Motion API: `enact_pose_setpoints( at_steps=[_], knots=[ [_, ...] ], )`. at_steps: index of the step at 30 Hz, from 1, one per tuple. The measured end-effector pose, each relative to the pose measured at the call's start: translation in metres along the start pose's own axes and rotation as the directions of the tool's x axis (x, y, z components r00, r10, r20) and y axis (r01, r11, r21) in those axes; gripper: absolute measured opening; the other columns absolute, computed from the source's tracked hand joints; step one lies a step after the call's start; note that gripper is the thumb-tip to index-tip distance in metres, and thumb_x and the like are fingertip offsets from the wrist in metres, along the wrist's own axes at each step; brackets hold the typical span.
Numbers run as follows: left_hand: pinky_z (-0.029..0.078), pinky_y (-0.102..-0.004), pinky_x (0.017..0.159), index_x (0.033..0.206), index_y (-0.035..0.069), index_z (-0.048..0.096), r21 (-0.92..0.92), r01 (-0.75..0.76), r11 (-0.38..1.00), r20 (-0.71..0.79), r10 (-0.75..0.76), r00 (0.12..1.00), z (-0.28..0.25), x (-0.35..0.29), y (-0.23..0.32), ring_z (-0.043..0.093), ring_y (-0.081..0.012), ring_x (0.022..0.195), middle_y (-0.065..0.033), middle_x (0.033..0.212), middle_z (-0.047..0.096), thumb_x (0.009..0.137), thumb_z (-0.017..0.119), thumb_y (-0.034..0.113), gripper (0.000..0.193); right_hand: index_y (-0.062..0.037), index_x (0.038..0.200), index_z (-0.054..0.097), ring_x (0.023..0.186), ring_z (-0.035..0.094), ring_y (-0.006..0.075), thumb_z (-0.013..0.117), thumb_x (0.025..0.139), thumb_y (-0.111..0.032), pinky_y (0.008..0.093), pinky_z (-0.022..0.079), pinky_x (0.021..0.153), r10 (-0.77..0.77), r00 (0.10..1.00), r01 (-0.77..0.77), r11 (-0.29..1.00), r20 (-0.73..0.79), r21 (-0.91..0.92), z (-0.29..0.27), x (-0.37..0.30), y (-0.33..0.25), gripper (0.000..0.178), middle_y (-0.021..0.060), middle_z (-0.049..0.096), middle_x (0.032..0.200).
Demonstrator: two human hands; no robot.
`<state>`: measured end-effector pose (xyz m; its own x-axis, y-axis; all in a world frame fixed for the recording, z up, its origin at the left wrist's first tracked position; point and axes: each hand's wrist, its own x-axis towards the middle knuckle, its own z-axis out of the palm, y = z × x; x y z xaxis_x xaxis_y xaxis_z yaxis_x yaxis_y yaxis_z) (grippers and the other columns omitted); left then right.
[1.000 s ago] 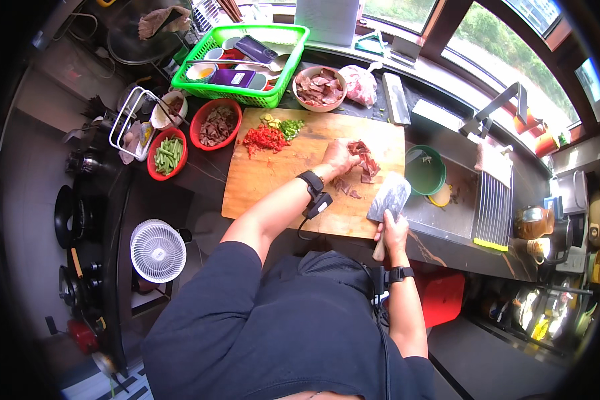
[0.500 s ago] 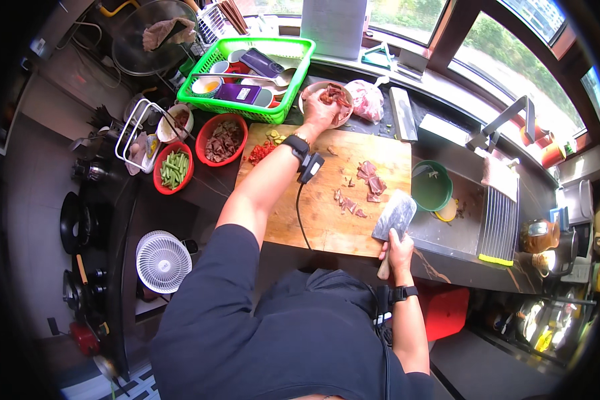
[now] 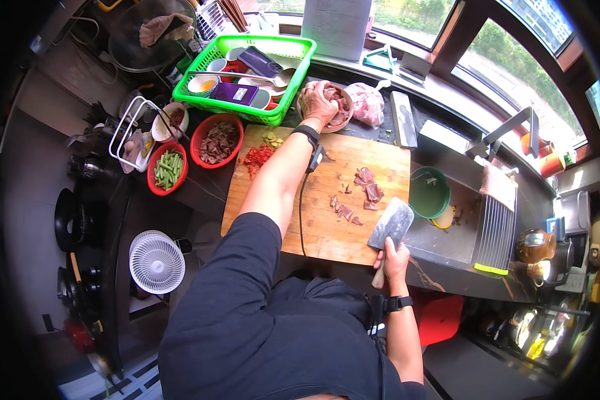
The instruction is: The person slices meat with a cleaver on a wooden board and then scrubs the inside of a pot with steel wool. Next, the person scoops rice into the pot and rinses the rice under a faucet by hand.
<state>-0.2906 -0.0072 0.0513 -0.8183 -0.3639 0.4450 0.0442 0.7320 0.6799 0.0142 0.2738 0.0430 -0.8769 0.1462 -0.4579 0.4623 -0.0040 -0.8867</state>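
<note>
My left hand reaches over the left side of a bowl of raw meat slices, its fingers curled in against the meat; their tips are hidden. My right hand is closed round the handle of a cleaver, whose broad grey blade lies tilted over the right edge of the wooden cutting board. Several pieces of dark meat and thin strips lie on the board. Chopped red pepper and yellowish slices sit at its far left corner.
Left of the board stand red bowls of cut meat and green vegetable pieces. Behind is a green basket of dishes. A plastic bag lies beside the meat bowl. The sink, right, holds a green basin.
My left hand has lowered from lifted meat toward the bowl's left side, uncovering more slices. The right hand and cleaver have barely moved; the whole view has shifted slightly.
</note>
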Motion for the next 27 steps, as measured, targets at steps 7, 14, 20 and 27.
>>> enact_pose_setpoints(
  at_steps=[7, 14, 20, 27],
  knots=[
    [0.026, -0.0471, 0.102, 0.114, 0.015, 0.057, 0.255, -0.319, 0.913, 0.243, 0.259, 0.935, 0.002, -0.007, -0.014, 0.035, -0.0395, 0.120, -0.0203, 0.128, 0.041, 0.069, 0.065, 0.050, 0.058, 0.0007, 0.079, 0.049, 0.035, 0.050, 0.0182, 0.050, 0.090, -0.019, 0.0299, 0.041, 0.032, -0.011, 0.999, 0.011, 1.000, 0.031, 0.001, -0.001, 0.000, 0.000, 0.023, 0.0088, 0.051, 0.051],
    [0.021, -0.0487, 0.105, 0.119, 0.007, 0.051, 0.350, -0.278, 0.895, 0.284, 0.181, 0.941, -0.010, -0.011, 0.017, 0.028, -0.0480, 0.123, -0.0332, 0.132, 0.031, 0.076, 0.061, 0.044, 0.057, 0.0000, 0.082, 0.049, 0.035, 0.048, 0.0175, 0.051, 0.089, -0.018, 0.0289, 0.040, 0.033, -0.022, 0.999, 0.021, 1.000, 0.029, 0.013, -0.001, 0.002, 0.002, 0.020, 0.0079, 0.050, 0.053],
    [0.044, -0.0386, 0.089, 0.092, -0.001, 0.062, -0.237, -0.433, 0.870, 0.497, 0.492, 0.715, -0.041, -0.077, 0.049, 0.055, -0.0333, 0.098, -0.0204, 0.098, 0.058, 0.078, 0.062, 0.018, 0.023, 0.0020, 0.081, 0.051, 0.034, 0.048, 0.0171, 0.051, 0.089, -0.017, 0.0291, 0.040, 0.032, -0.015, 1.000, 0.014, 0.999, 0.008, 0.028, -0.001, 0.004, 0.005, 0.020, 0.0072, 0.050, 0.051],
    [0.024, -0.0447, 0.106, 0.124, -0.002, 0.045, 0.162, -0.358, 0.920, 0.481, 0.243, 0.842, -0.039, -0.143, 0.016, 0.032, -0.0393, 0.125, -0.0264, 0.132, 0.037, 0.085, 0.053, 0.042, 0.060, -0.0004, 0.084, 0.050, 0.034, 0.047, 0.0172, 0.051, 0.090, -0.018, 0.0283, 0.039, 0.032, -0.025, 1.000, 0.025, 0.999, 0.010, 0.021, -0.002, 0.003, 0.006, 0.019, 0.0072, 0.050, 0.053]
  ],
)
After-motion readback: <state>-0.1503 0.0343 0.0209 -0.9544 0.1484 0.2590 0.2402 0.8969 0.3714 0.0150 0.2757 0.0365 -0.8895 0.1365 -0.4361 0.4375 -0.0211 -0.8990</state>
